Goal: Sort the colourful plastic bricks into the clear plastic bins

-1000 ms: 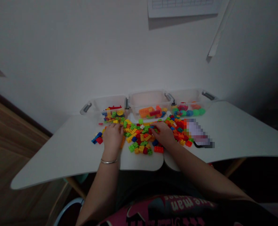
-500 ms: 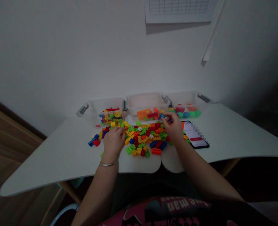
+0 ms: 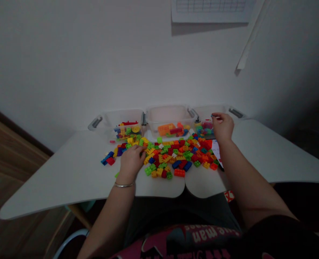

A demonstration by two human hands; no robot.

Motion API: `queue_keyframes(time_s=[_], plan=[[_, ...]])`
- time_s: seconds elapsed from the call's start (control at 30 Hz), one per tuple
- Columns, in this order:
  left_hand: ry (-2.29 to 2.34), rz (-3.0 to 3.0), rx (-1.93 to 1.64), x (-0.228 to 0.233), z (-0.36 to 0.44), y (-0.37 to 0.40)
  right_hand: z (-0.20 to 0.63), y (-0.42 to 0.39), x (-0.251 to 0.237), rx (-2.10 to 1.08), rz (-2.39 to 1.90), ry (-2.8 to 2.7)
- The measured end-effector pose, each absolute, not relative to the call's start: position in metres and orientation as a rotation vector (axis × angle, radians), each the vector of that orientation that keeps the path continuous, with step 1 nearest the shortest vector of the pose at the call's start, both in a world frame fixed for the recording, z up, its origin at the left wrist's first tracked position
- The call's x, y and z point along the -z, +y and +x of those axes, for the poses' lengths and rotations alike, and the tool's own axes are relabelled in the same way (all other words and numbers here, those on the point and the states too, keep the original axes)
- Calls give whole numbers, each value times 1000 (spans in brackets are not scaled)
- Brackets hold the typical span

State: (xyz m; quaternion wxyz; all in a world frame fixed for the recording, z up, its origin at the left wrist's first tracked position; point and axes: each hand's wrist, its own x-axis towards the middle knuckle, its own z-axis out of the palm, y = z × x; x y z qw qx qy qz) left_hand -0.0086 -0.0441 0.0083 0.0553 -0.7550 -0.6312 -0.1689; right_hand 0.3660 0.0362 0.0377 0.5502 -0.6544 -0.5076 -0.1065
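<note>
My right hand [image 3: 223, 126] is raised at the front of the right clear bin [image 3: 217, 109], thumb and fingers pinched on a small blue toy piece [image 3: 212, 116], mostly covered by the fingertips. Colourful toy building bricks [image 3: 172, 154] lie in a loose heap on the white table. At the heap's left side rests my left hand [image 3: 132, 160], fingers curled down and closed among the bricks. What its fingertips hold, if anything, is hidden.
A middle clear bin [image 3: 170, 124] holds orange and red pieces; a left clear bin [image 3: 127, 117] holds mixed toy parts. A phone [image 3: 217, 153] lies partly behind my right forearm. The white table [image 3: 75, 172] has rounded front edges with a notch.
My right hand has moved right from near the middle bin to the right bin, the small blue piece in its fingers. My left hand has stayed about where it was.
</note>
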Motion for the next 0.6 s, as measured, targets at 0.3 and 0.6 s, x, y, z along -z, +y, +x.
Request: queue_keyframes(time_s=[0.3,0.6], plan=[[-1831,-2326,560,-1,-11,-40,358,39,-40,291,-1818,-1334],[-1824,-2303,583,0,-12,-40,357,29,-42,262,-1755,-1421]])
